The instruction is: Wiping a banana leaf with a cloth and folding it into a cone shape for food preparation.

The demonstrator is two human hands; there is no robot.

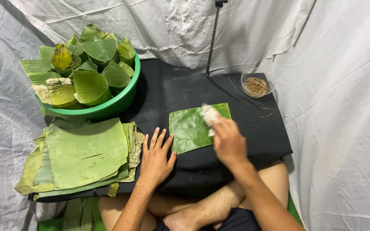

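Observation:
A rectangular green leaf piece (pixel 191 128) lies flat on the black cloth (pixel 253 128) in front of me. My left hand (pixel 156 158) rests palm down with fingers spread, its fingertips at the leaf's left edge. My right hand (pixel 228 139) is over the leaf's right side and grips a whitish wad of cloth (pixel 209 115), which is blurred and presses on the leaf.
A stack of flat leaf sheets (pixel 82 154) lies at the left. Behind it a green basin (pixel 108 109) is piled with folded leaf cones. A small clear bowl of thin sticks (pixel 256 84) stands at the back right. A thin stand pole (pixel 213 38) rises behind. White sheeting surrounds everything.

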